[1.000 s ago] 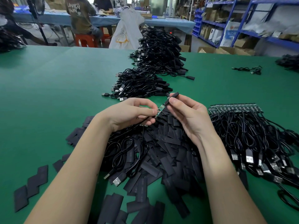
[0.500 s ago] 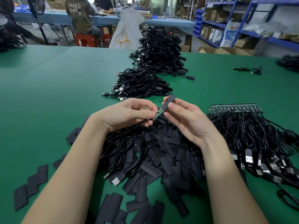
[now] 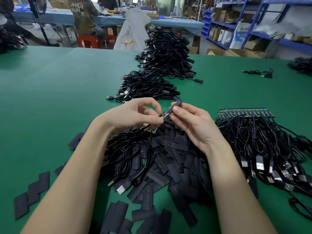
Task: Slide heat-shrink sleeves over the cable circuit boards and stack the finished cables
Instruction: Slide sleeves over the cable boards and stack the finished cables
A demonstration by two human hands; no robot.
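My left hand (image 3: 135,115) pinches a cable at the base of its small green circuit board (image 3: 164,115). My right hand (image 3: 190,122) pinches a black heat-shrink sleeve (image 3: 176,105), which covers the board's far end and tilts up to the right. The cable (image 3: 143,159) hangs down from my left hand onto a heap of flat black sleeves (image 3: 168,159). Another green board (image 3: 150,130) shows just under my left hand. A stack of sleeved cables (image 3: 145,88) lies beyond my hands.
Bare-board cables (image 3: 263,141) lie fanned out at the right, their boards in a row (image 3: 244,112). A taller cable pile (image 3: 167,53) sits farther back. Loose sleeves (image 3: 32,193) lie at the left on the green table (image 3: 50,98). People work at a far bench.
The sleeve has slid further down over the circuit board, so less green shows. Both hands have stayed close together above the sleeve heap.
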